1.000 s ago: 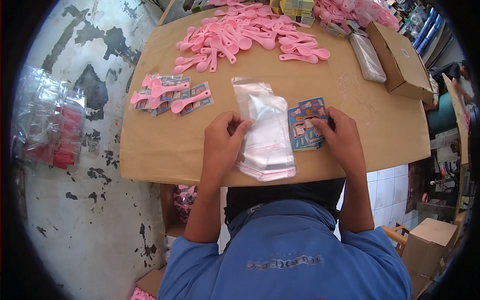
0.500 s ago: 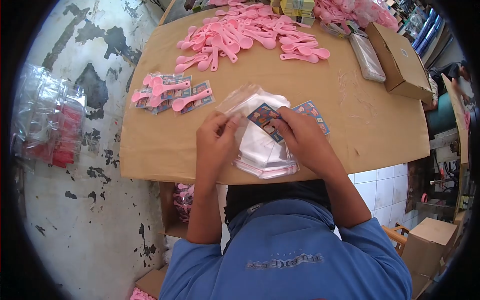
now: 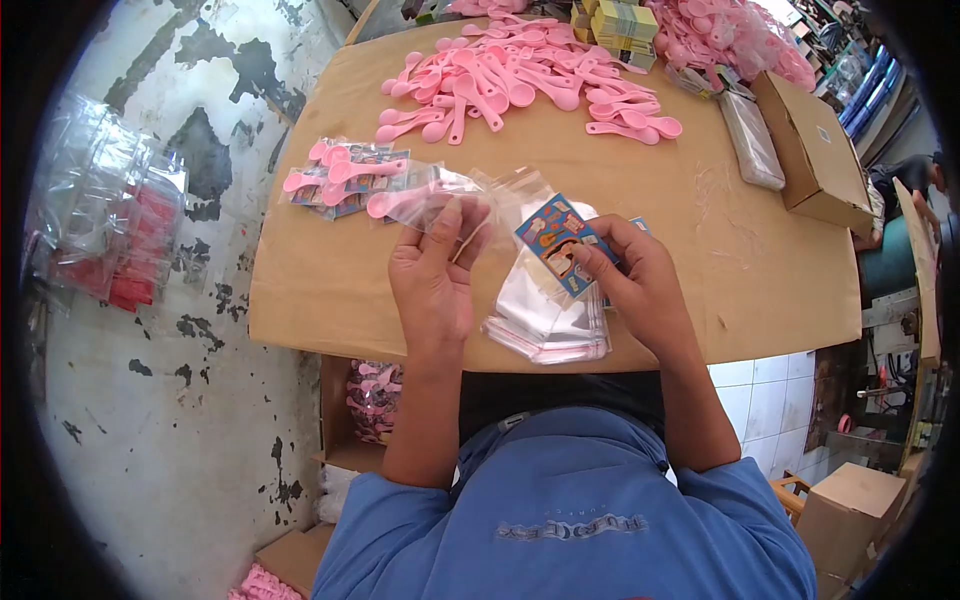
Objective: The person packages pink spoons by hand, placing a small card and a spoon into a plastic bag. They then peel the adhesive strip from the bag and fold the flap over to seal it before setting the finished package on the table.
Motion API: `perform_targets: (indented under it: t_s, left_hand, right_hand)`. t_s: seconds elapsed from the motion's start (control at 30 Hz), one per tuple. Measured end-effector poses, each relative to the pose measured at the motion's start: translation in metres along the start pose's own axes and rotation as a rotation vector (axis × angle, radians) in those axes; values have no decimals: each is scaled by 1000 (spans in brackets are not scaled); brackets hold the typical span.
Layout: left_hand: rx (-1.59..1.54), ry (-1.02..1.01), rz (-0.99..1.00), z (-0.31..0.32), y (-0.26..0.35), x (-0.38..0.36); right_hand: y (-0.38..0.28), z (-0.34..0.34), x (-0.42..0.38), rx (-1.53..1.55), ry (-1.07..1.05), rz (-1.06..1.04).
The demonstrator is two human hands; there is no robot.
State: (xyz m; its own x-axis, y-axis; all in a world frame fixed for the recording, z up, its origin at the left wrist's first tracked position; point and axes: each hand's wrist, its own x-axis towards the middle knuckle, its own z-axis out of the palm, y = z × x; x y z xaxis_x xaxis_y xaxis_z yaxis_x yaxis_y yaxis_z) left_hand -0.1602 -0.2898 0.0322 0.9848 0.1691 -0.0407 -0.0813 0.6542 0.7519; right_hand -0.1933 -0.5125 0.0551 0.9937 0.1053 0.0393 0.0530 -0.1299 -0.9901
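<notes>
My left hand point(image 3: 437, 270) pinches a clear plastic bag point(image 3: 450, 190), lifted over the table. In my right hand point(image 3: 635, 280) is a blue printed card point(image 3: 556, 243), held between thumb and fingers. Below and between the hands lies a stack of clear bags point(image 3: 548, 325). Part of another card shows behind my right hand. At the left, pink spoons point(image 3: 365, 168) rest on bagged cards. A large heap of loose pink spoons point(image 3: 500, 85) covers the far side of the table.
The brown-covered table point(image 3: 760, 300) carries a cardboard box point(image 3: 815, 150), a wrapped white pack point(image 3: 750, 140) and yellow card stacks point(image 3: 625, 25). Plastic bags point(image 3: 110, 210) hang on the left wall. Part of another person point(image 3: 880, 190) shows at the right edge.
My left hand has raised a clear bag off the stack, up and to the left. My right hand and the card have moved slightly right. The view has shifted a little.
</notes>
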Motion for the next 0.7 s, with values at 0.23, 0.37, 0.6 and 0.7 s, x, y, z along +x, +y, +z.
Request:
perform_targets:
  t_s: [0.23, 0.37, 0.6, 0.7]
  left_hand:
    - [-7, -36, -72, 28, -14, -15]
    - [-17, -88, -84, 32, -18, -19]
    - [-44, -191, -106, 33, -25, -21]
    - [-51, -205, -100, 34, -27, -23]
  right_hand:
    - [3, 7, 2, 234, 2, -10]
    - [5, 8, 1, 230, -15, 8]
    - [5, -6, 0, 308, -31, 37]
    - [10, -3, 2, 416, 32, 61]
